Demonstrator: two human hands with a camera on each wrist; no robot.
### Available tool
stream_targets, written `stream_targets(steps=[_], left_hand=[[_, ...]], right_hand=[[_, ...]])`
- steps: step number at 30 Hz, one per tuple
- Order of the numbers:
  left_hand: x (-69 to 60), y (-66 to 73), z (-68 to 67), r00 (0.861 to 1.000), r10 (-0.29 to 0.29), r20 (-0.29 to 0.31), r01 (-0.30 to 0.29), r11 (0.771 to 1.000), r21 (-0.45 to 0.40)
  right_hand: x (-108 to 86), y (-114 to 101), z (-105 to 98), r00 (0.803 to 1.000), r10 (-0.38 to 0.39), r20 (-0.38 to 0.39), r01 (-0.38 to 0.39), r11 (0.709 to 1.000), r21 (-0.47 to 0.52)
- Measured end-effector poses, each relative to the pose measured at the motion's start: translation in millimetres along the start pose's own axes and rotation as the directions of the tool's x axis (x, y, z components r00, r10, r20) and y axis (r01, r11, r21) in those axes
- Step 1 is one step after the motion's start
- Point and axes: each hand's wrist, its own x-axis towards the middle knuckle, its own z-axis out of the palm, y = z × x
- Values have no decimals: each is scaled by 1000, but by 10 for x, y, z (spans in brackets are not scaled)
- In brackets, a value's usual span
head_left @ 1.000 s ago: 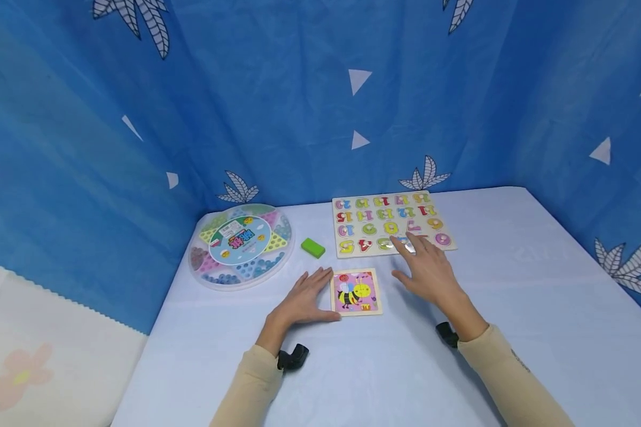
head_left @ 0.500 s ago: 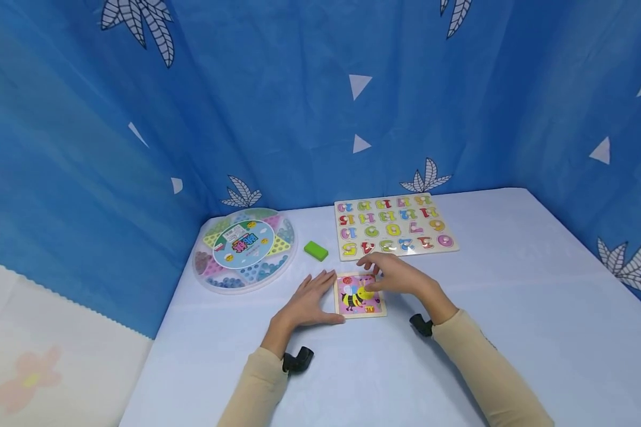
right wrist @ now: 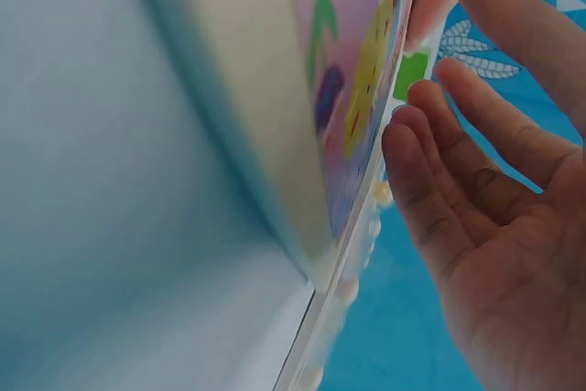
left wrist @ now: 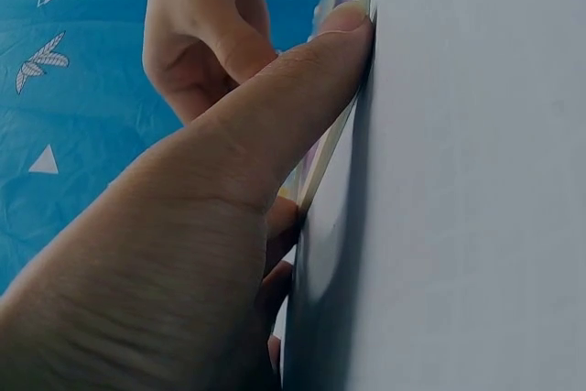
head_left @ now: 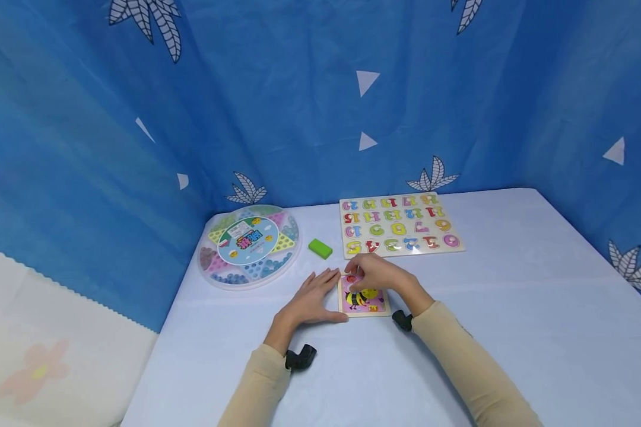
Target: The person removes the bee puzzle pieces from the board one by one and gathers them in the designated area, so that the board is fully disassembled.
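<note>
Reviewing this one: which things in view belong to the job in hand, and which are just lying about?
Part of the job, it seems:
- bee puzzle
- left hand, touching the puzzle's edge
- right hand, over the puzzle

Apparently just lying about:
- round game board
- green block
- number board

A deep blue cloth hangs in soft folds behind the table and along both sides, printed with white triangles and outlined leaf sprigs. At the lower left its scalloped border meets a cream panel bearing a faded pink flower. The white tabletop, faintly creased, reaches the cloth under even light.
</note>
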Motion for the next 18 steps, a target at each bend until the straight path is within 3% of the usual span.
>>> stream_targets(steps=[18], left_hand=[[17, -29, 24, 1000, -12, 4, 12, 1000, 27]], right_hand=[[85, -20, 77, 998, 61, -17, -62, 996, -69]])
